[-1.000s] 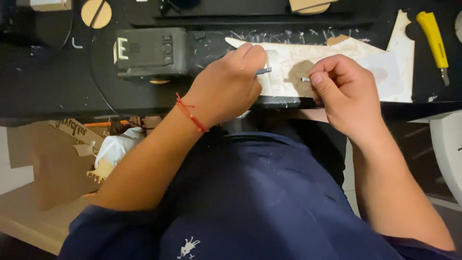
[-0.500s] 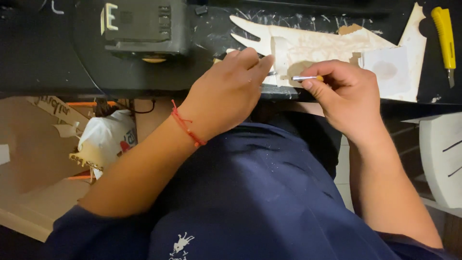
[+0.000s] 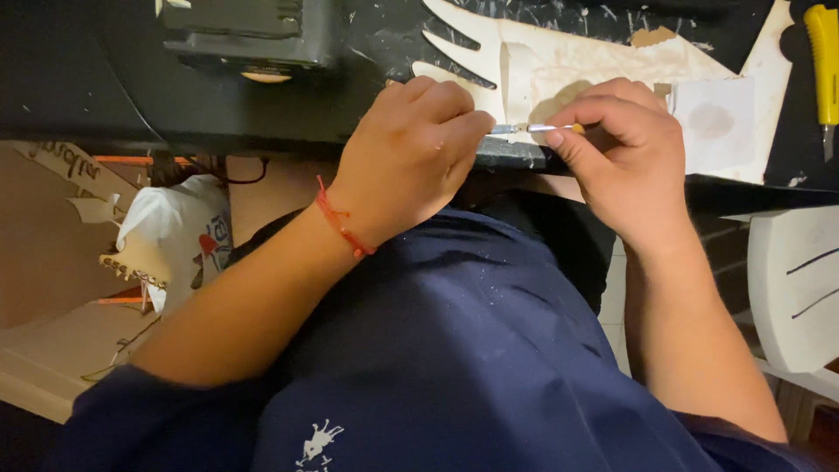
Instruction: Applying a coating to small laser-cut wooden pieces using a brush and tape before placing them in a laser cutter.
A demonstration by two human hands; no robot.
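1. The thin metal tool (image 3: pixel 535 128), held apart a second ago, now bridges both hands at upper centre; right hand (image 3: pixel 625 157) pinches its shaft; left hand (image 3: pixel 411 157) curls closed around its tip.
2. The pale cut-out sheet (image 3: pixel 559 61) lies beyond, on the black table (image 3: pixel 79 87); judging by this, fine work on the tool's tip is underway.

My left hand (image 3: pixel 411 157) and right hand (image 3: pixel 625 157) crowd the near edge of the black surface (image 3: pixel 79 96). A dark box (image 3: pixel 249 31) blocks the way up left; the pale cut-out sheet (image 3: pixel 603 61) fills the middle. A yellow knife (image 3: pixel 821 61) lies far right. Bare surface stays open at left.
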